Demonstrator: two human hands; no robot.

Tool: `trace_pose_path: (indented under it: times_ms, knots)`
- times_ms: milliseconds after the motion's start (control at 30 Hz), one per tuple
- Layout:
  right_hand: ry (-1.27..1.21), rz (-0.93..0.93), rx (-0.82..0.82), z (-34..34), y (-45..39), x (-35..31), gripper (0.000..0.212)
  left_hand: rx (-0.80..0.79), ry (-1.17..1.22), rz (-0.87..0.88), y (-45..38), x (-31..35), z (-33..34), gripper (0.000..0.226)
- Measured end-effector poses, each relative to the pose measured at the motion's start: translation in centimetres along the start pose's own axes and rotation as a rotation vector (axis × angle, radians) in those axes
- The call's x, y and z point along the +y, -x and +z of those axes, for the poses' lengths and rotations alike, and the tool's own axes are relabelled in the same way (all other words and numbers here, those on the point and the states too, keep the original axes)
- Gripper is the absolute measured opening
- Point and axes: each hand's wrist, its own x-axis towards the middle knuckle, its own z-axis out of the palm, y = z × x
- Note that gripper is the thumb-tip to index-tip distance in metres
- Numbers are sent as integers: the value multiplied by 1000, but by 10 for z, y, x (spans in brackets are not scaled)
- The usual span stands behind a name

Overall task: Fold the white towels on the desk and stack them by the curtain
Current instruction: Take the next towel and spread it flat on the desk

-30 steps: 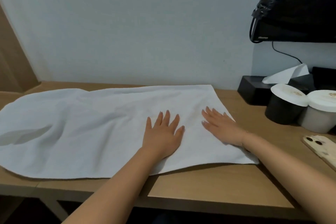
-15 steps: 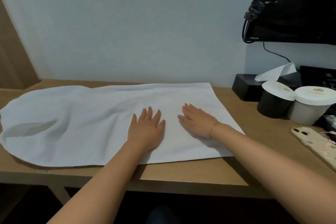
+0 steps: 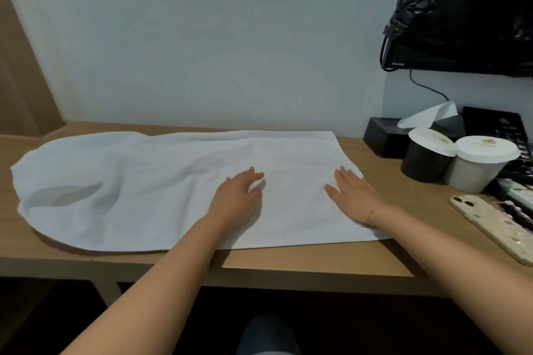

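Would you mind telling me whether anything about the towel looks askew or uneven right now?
Yes: the white towel lies smooth under both hands at its right end, but its left end is bunched, with a raised fold and a shadowed pocket.

white towel [image 3: 161, 190] — spread flat on desk [image 3: 302, 259] | left end rumpled — bulged

A plain white towel [image 3: 161, 187] is filling the middle of the frame, lying over a light tan wooden desk [image 3: 317, 265]. Behind it the wall [image 3: 202, 37] is showing pale blue-grey. At upper right a glossy black plastic bag [image 3: 461, 3] is catching glints. Down the right side, a black tissue box [image 3: 383, 135] is showing a white tissue, a black cup [image 3: 424, 164] and a grey cup [image 3: 473, 173] are both wearing white lids, and a cream phone [image 3: 496, 228] is showing small speckled motifs.
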Motion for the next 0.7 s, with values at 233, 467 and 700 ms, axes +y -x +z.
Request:
trace_pose_path:
  times_ms: [233, 467, 700]
  knots:
    - [9, -412, 8, -24, -9, -141, 56, 422, 116, -15, 47, -36, -96, 33]
    - [-63, -684, 15, -16, -21, -302, 55, 724, 13, -169, 91, -112, -180, 30]
    - [-44, -725, -29, 35, -39, -344, 63, 416, -301, -312, 87, -168, -187, 46]
